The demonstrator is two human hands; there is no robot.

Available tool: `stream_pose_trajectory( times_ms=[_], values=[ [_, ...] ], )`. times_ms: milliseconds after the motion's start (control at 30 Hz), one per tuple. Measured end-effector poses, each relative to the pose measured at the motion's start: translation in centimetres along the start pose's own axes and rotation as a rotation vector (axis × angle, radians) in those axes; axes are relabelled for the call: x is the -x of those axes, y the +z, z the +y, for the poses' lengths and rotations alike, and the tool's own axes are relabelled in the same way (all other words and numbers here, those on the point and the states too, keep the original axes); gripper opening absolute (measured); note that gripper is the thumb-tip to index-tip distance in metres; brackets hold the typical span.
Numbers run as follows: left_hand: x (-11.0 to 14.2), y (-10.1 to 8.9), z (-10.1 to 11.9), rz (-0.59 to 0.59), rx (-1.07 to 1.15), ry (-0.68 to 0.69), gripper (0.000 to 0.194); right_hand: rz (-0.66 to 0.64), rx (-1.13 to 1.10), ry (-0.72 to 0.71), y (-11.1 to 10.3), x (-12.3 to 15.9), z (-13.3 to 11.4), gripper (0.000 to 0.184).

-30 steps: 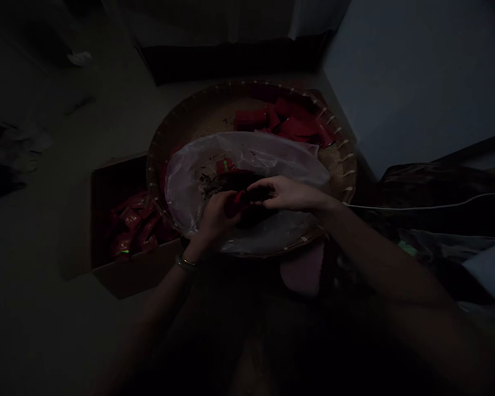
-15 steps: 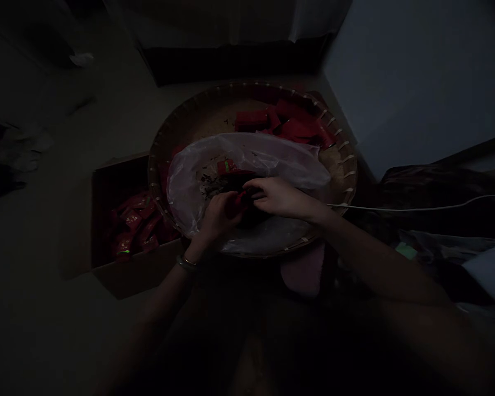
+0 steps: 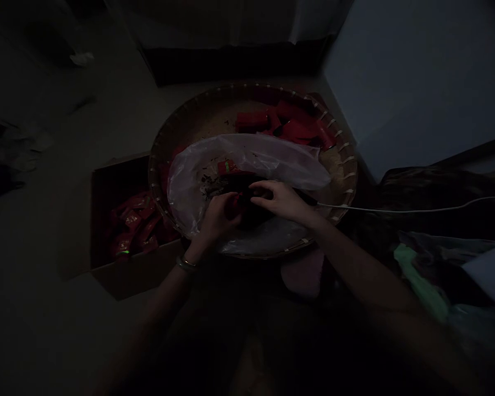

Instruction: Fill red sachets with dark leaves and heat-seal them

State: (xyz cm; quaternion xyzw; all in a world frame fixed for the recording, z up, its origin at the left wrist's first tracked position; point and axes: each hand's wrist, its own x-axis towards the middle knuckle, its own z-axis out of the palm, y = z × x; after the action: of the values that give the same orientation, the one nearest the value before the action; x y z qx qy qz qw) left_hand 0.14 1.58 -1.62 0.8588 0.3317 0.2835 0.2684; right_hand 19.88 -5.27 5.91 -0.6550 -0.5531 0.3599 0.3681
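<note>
The scene is very dim. My left hand (image 3: 218, 217) is closed around a small red packet (image 3: 236, 203) over a round woven basket (image 3: 159, 165). Just to its right, my right hand (image 3: 282, 201) has curved fingers, with a gap between thumb and fingertips and nothing visible in it. Beneath both hands lies a dark shape that I cannot make out. Around it spreads a clear plastic sheet (image 3: 284, 157) with dark loose bits (image 3: 208, 184) on it. A red packet with a green mark (image 3: 226, 166) rests just beyond my hands.
Several red packets (image 3: 297, 129) are piled at the basket's far right. A cardboard box (image 3: 136, 278) on the left holds more red packets (image 3: 134, 220). A white cable (image 3: 396, 210) runs right from the basket. Bags and a green item (image 3: 421, 283) lie at the right.
My right hand has shifted slightly right and away from the red packet, its fingers wider apart. My right forearm has moved left, showing more of the green item. The left hand keeps its place.
</note>
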Motion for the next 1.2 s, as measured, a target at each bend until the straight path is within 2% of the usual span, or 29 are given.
stream_pose_trajectory(
  times_ms=[67,200,300,467,567,633,767,833,1000,1133,1200],
  values=[
    [0.1,0.0,0.1,-0.006,-0.017,0.013,0.055,0.011,0.013,-0.005,1.0,-0.1,0.1,0.03],
    [0.2,0.0,0.1,-0.018,-0.027,0.019,0.055,0.053,-0.037,0.002,2.1,-0.4,0.1,0.013],
    [0.2,-0.1,0.0,-0.018,-0.019,0.011,0.055,0.087,-0.109,0.001,2.0,-0.5,0.2,0.01],
    [0.2,-0.1,0.1,-0.009,0.007,-0.005,0.053,0.144,-0.227,0.03,1.3,-0.3,0.2,0.016],
    [0.2,-0.1,0.2,-0.003,0.01,-0.016,0.053,0.205,-0.144,-0.025,1.0,-0.2,0.1,0.014],
    [0.3,-0.1,0.3,0.005,0.012,-0.018,0.052,0.2,-0.05,-0.093,1.2,-0.1,-0.1,0.015],
    [0.3,0.0,0.1,0.019,-0.008,0.017,0.051,0.082,0.115,-0.222,2.3,-0.1,-0.8,0.032],
    [0.4,0.1,0.0,0.015,-0.022,0.031,0.052,0.041,0.167,-0.24,3.0,-0.3,-1.0,0.029],
    [0.3,0.1,-0.1,0.027,-0.017,0.031,0.053,0.055,0.133,-0.211,3.3,-0.9,-1.0,0.015],
    [0.3,-0.1,0.1,0.011,0.014,0.025,0.054,0.111,-0.056,-0.116,2.4,-0.7,-1.0,0.012],
    [0.3,-0.1,0.2,0.008,0.026,0.015,0.053,0.135,-0.156,-0.044,2.1,-0.6,-1.0,0.016]
  ],
)
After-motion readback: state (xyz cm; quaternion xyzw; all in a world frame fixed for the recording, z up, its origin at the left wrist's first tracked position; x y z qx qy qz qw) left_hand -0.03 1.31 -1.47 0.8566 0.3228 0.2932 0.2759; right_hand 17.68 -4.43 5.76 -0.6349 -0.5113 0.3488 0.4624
